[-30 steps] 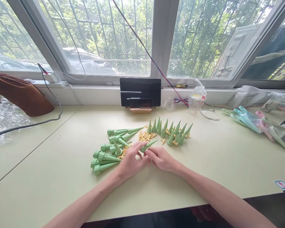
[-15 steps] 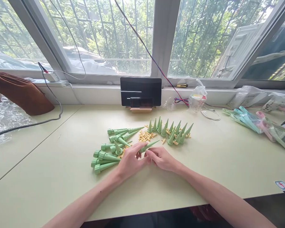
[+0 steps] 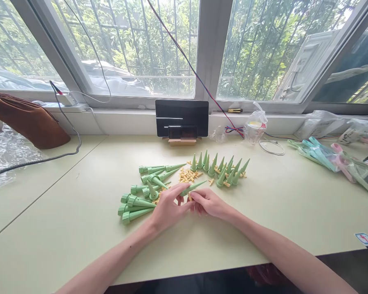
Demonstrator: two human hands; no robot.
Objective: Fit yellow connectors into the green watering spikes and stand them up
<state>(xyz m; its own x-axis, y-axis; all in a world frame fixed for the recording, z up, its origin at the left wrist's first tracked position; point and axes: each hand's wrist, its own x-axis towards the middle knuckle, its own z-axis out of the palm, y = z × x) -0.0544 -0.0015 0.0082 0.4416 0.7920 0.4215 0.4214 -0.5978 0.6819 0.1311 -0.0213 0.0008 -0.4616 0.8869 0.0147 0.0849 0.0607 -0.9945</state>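
Observation:
My left hand (image 3: 171, 203) is closed around a green plastic watering spike (image 3: 194, 187), its tip pointing right and slightly up. Against the spike's near side, my right hand (image 3: 211, 202) pinches a small yellow valve (image 3: 189, 197); whether the valve sits in the spike is hidden by the fingers. Several ribbed green spikes (image 3: 137, 201) lie in a heap left of my left hand. Beyond both hands is a pile of loose yellow valves (image 3: 189, 175). To the right of that, several spikes (image 3: 221, 176) stand upright, many with yellow valves on them.
At the back a black tablet (image 3: 182, 118) leans upright behind a phone on a small stand. A bagged cup (image 3: 255, 127) and a coiled white cable (image 3: 272, 147) are right of it. A brown pouch (image 3: 30, 118) lies far left, wrapped straps (image 3: 322, 155) far right.
My right hand has shifted slightly, and the yellow valve in its fingertips now shows beside the spike. My left hand keeps the spike in nearly the same place.

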